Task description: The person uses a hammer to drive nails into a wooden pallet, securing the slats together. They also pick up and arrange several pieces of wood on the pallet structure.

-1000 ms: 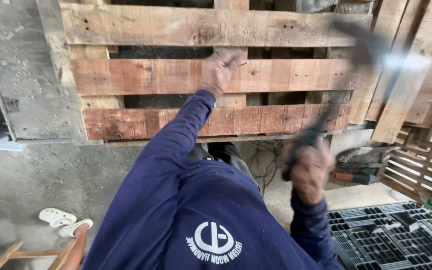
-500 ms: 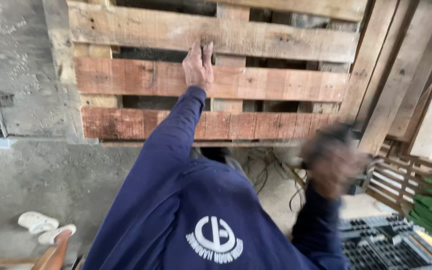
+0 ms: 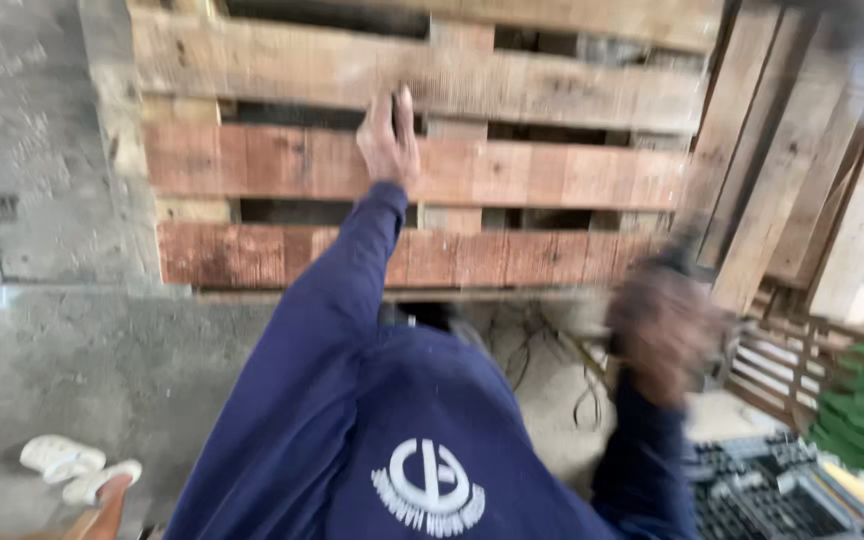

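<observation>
Against the concrete wall, the wooden pallet [image 3: 422,170] stands whole, left hand [image 3: 388,140] pressed open on it, right hand [image 3: 664,330] below, its grip blurred beyond telling.

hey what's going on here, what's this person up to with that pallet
A person in a dark blue sweatshirt stands at an upright wooden pallet. The left hand presses flat against a reddish slat. The right hand is blurred in motion, lower right, closed around something dark that cannot be made out. Loose planks lean to the right, and a black plastic pallet lies below.
</observation>
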